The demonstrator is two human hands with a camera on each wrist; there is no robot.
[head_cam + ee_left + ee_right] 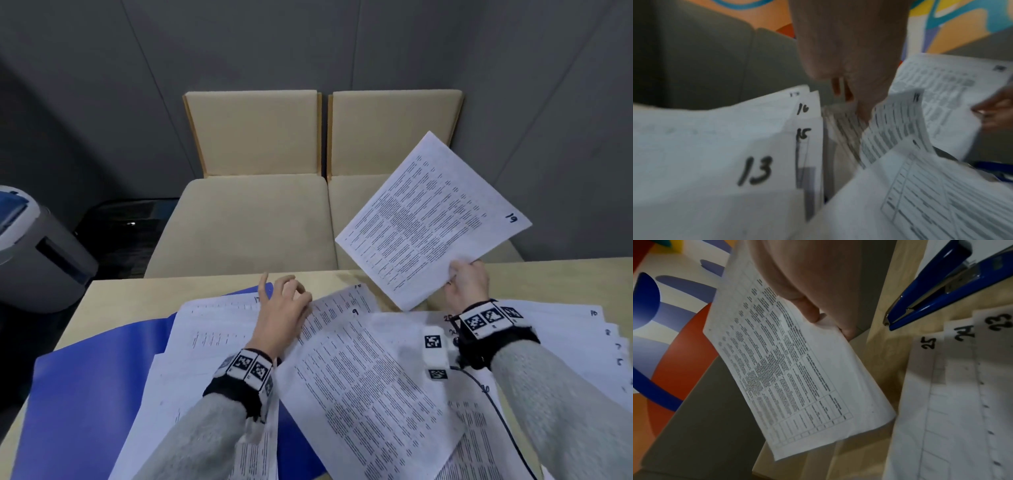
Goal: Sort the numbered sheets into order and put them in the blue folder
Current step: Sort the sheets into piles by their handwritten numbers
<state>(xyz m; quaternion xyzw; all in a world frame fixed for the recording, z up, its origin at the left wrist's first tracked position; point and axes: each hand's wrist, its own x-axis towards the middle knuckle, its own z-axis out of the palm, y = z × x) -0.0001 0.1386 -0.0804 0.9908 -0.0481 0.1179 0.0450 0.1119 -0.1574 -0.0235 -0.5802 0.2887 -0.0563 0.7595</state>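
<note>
Grey knitted sleeves (205, 435) with black wrist straps carrying square-patterned tags lie nearest the head camera, one on each forearm. We record the left hand (281, 318) low over the spread of white printed sheets (370, 387) on the pale wooden table (130, 291). Its index finger points forward and the other fingers hang loosely bent, their tips at or just above the paper; we cannot tell whether they pinch an edge. In the left wrist view the same hand (849, 53) reaches down among sheets marked 13 (754, 170), 15 and 16, fanned so that each number shows.

We record the right hand (467, 281) raised above the table's far edge, thumb and fingers closed on the lower corner of a white printed sheet marked 19 (431, 222), which is tilted in the air over the beige chair seats (246, 219). The right wrist view shows the fingers (809, 311) curled round that corner.

We note the open blue folder (85, 387) lying flat at the left of the table, partly under the sheets. At the right, a fanned row shows 25 (929, 343), 24 and 23, with a blue stapler (941, 283) just beyond it. Bare tabletop remains along the far edge on both sides.
</note>
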